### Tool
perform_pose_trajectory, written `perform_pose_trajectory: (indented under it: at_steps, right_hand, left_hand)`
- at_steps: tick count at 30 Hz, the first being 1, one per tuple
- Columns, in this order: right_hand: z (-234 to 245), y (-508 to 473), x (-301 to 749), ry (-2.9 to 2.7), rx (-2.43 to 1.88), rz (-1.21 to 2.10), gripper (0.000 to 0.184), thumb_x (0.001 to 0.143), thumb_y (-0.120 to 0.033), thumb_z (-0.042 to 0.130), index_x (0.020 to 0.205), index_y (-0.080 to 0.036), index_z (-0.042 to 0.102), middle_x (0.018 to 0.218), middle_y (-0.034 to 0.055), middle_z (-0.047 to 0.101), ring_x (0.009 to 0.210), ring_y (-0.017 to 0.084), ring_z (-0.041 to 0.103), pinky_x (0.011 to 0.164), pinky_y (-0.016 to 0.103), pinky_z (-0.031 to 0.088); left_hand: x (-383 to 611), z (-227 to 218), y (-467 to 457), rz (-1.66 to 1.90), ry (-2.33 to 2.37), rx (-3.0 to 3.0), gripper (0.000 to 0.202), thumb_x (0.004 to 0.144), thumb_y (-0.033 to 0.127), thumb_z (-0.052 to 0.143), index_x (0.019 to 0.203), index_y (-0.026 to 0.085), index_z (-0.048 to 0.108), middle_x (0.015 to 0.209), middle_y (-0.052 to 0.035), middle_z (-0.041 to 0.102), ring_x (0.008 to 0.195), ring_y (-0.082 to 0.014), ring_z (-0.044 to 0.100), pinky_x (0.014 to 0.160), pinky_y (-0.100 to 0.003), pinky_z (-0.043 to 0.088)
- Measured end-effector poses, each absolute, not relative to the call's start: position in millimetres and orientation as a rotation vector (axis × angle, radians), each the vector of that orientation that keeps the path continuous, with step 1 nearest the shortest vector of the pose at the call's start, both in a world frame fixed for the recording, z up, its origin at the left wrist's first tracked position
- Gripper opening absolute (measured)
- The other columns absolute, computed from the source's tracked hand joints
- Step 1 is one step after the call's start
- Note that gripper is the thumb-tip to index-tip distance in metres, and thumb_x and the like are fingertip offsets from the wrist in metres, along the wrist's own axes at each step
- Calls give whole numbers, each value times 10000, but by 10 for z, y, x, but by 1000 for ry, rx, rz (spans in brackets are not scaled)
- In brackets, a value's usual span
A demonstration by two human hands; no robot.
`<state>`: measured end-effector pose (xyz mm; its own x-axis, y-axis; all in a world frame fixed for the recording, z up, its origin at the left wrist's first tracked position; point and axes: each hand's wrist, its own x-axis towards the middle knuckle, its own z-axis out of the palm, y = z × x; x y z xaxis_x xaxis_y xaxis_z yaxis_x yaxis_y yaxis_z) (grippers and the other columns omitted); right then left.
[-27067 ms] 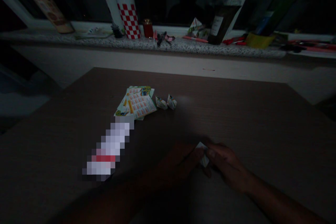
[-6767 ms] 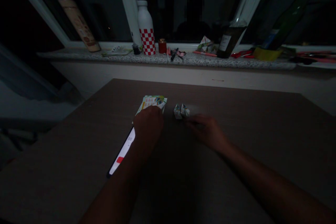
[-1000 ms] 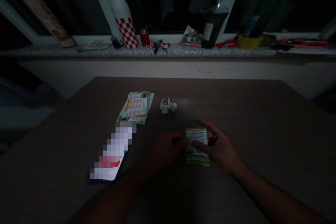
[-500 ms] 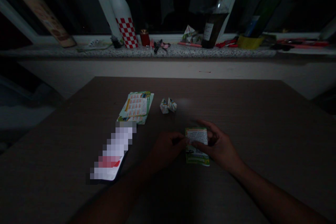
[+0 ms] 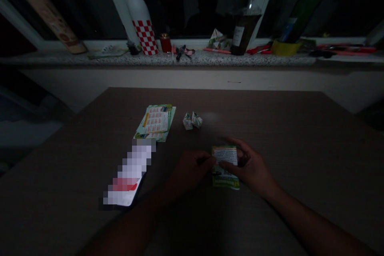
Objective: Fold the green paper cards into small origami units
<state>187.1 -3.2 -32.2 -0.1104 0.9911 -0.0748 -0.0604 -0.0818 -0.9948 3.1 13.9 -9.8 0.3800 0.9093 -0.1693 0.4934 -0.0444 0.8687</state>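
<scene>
Between my two hands is a small green and white printed paper (image 5: pixel 226 176), roughly square, with rows of text on its upper half. My left hand (image 5: pixel 192 170) pinches its left edge between thumb and index finger. From the other side my right hand (image 5: pixel 253 166) grips the paper, thumb lying across the front and fingers behind, partly hidden. Beyond my hands stand two small folded paper shapes (image 5: pixel 192 121), close together on the table. A stack of similar printed sheets (image 5: pixel 156 122) lies to their left.
A phone (image 5: pixel 129 180) with a lit, blurred-out screen lies left of my left arm on the brown table (image 5: pixel 285 124). On the stone windowsill behind stand a white bottle with red checks (image 5: pixel 144 28), a red jar (image 5: pixel 165 43), a dark cup (image 5: pixel 241 34) and a green bottle (image 5: pixel 303 8).
</scene>
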Motion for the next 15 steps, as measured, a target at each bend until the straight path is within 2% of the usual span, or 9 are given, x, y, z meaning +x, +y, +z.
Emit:
perform_pose_trajectory:
  at_steps: [9, 15]
  right_hand:
    - [-287, -40, 1860, -1201, -1182, 1387, 659, 671, -244, 770, 1251, -213, 457, 885, 33, 745, 741, 183, 701, 691, 319, 562]
    - [-266, -39, 1859, -1192, -1185, 1398, 681, 662, -223, 774, 1257, -194, 444, 846, 28, 747, 699, 158, 689, 656, 278, 551]
  left_hand:
    - [24, -111, 140, 554, 1228, 1681, 326, 859, 408, 496, 806, 145, 682, 631, 9, 604, 571, -120, 506, 534, -217, 360]
    - [20, -116, 145, 554, 1223, 1693, 337, 863, 411, 493, 774, 143, 675, 617, 9, 598, 561, -116, 496, 543, -219, 359]
